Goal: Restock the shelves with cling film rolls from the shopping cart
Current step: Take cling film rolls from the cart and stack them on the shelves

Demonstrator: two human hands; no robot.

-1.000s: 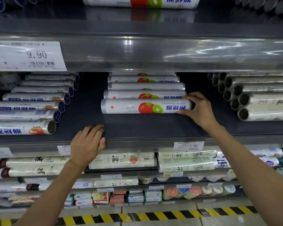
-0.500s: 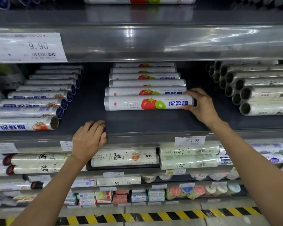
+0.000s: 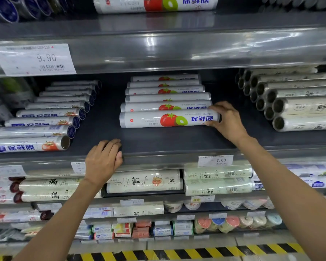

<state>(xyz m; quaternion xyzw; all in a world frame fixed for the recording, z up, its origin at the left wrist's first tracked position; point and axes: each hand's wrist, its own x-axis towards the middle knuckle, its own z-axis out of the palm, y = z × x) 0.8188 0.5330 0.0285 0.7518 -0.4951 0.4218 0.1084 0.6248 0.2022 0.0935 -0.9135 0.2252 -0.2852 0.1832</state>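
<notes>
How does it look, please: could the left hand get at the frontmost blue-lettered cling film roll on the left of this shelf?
Probably yes. The left hand rests on the shelf edge holding nothing, and only bare shelf lies between it and the blue-lettered roll.

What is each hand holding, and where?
Right hand has its grip on the front roll, at its right end; left hand only rests on the shelf edge.

Glossy plastic-wrapped cling film roll (image 3: 168, 119) lies on a matt dark shelf (image 3: 158, 142); below it, a shiny clear plastic strip (image 3: 158, 159) holds a paper price tag (image 3: 215, 160).
</notes>
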